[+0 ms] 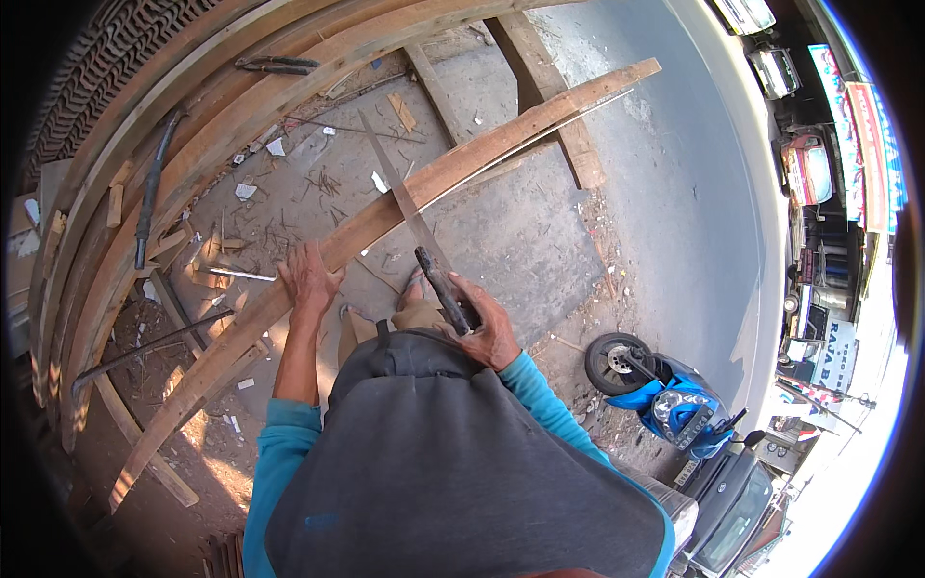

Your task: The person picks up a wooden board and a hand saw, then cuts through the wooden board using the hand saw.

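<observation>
Head view looks down on a long wooden plank (pixel 385 217) running from near left to far right across supports. Left hand (pixel 308 277) lies flat on the plank, fingers spread — pressing it, not gripping. Right hand (pixel 487 332) is clenched around the dark handle of a handsaw (pixel 414 217), whose blade crosses the plank just right of the left hand. A blue scooter (pixel 674 400) stands at near right — well apart.

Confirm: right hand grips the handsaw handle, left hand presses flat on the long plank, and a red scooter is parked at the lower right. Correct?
Not quite. In the head view the scooter parked at the lower right is blue, not red. The rest stands: the right hand grips the handle of the handsaw, and the left hand presses flat on the long plank.
</observation>
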The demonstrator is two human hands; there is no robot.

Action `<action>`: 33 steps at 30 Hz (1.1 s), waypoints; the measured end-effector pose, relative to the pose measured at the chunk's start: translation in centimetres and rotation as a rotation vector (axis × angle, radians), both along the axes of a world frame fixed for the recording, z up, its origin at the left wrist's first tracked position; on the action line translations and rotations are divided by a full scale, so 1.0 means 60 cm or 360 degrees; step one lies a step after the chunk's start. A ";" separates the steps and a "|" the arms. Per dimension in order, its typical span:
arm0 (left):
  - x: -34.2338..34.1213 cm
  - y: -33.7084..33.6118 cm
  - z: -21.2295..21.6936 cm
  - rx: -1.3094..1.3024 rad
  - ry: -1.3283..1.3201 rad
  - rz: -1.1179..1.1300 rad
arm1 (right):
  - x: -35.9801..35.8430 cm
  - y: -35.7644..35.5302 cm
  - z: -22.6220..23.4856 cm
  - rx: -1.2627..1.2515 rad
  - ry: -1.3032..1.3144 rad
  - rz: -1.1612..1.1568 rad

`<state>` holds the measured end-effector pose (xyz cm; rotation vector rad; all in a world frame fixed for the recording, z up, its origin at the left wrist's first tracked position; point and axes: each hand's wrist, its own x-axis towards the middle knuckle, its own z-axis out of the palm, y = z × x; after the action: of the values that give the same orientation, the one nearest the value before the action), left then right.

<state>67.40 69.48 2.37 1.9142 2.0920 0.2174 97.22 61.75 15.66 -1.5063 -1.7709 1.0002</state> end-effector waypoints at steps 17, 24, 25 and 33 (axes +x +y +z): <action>-0.007 0.000 0.018 -0.0106 0.0028 -0.0029 | 0.034 -0.004 -0.049 0.0357 0.0103 -0.0601; -0.106 -0.016 0.099 -0.0377 -0.0244 -0.0088 | 0.026 -0.001 -0.059 0.0095 0.0118 -0.0530; -0.132 -0.035 0.104 -0.0453 -0.0204 -0.0043 | 0.016 0.003 -0.061 0.0055 0.0130 -0.0521; -0.270 -0.128 -0.028 -0.0371 -0.0151 -0.0011 | -0.010 -0.041 -0.086 0.0069 0.0446 -0.0679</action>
<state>51.19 61.77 0.71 1.7397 1.9543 0.0577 96.60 59.32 10.51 -1.5436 -1.2032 0.8939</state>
